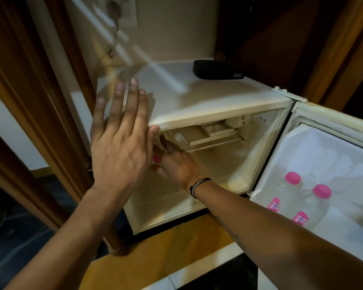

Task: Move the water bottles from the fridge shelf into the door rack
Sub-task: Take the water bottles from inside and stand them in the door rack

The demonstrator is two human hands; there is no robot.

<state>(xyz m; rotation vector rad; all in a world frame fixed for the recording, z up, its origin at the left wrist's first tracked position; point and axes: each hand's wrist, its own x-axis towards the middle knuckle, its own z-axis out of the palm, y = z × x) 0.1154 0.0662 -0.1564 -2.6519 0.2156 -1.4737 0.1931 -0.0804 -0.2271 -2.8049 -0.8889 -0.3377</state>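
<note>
The small white fridge (197, 105) stands open, its door (331, 147) swung to the right. Two clear water bottles with pink caps (292, 178) (321, 191) stand upright in the door rack (344, 225). My right hand (180, 166) reaches deep into the left side of the fridge, its fingers curled around a third bottle. Only that bottle's pink cap (156, 158) shows, and the rest is hidden behind my hands. My left hand (120, 143) is raised flat with fingers apart, its thumb touching the front edge of the fridge top.
A black oblong device (218, 69) lies on the fridge top at the back. A small freezer tray (208, 132) hangs under the ceiling inside. Wooden cabinet frame (29, 101) closes in the left side. A wall socket with a cable (117, 11) sits above.
</note>
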